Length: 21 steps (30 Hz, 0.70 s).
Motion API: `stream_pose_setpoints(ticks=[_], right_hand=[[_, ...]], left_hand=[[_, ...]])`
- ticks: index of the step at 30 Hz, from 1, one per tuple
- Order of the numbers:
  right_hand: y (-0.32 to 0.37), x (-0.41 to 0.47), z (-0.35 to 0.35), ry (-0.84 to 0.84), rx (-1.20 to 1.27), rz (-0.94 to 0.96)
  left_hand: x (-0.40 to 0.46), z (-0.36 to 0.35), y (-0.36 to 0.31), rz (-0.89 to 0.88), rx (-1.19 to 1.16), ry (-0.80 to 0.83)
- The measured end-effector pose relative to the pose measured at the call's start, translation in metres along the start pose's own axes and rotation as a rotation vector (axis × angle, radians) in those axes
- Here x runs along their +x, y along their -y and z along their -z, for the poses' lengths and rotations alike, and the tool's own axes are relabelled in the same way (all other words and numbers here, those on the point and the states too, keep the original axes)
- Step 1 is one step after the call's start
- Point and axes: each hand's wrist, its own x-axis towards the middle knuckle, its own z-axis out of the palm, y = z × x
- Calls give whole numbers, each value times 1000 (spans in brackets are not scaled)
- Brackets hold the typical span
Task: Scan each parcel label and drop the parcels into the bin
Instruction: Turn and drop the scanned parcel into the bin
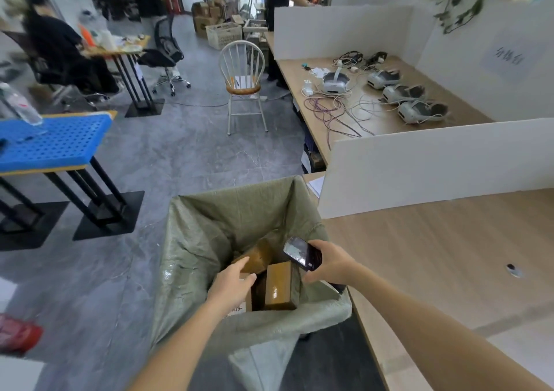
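Note:
A bin lined with a grey-green woven sack (pixel 209 228) stands open on the floor beside the wooden table (pixel 434 246). Inside it lie several brown cardboard parcels; one (pixel 280 285) stands on edge, another (pixel 257 255) lies tilted behind it. My left hand (pixel 232 282) reaches into the sack with fingers extended, resting over a parcel below it. My right hand (pixel 331 263) grips a black phone (pixel 302 254) above the sack's right rim, screen lit and facing up.
White partition boards (pixel 419 162) stand on the table to the right, with headsets and cables (pixel 374 90) behind them. A white chair (pixel 242 84) stands ahead on the grey floor. A blue perforated table (pixel 54 141) is at the left, and people are further back.

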Motion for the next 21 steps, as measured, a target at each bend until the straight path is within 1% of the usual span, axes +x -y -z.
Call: stream_pose_setpoints(ticks=[10, 13, 18, 21], right_hand=[[2, -118, 73, -195, -36, 123], [7, -151, 94, -251, -61, 146], [11, -230, 122, -405, -117, 114], [15, -282, 127, -479, -136, 63]], left_hand=[[-107, 16, -84, -248, 182, -166], [-127, 20, -107, -323, 243, -207], [-176, 22, -149, -465, 340, -257], [-203, 23, -165, -539, 349, -254]])
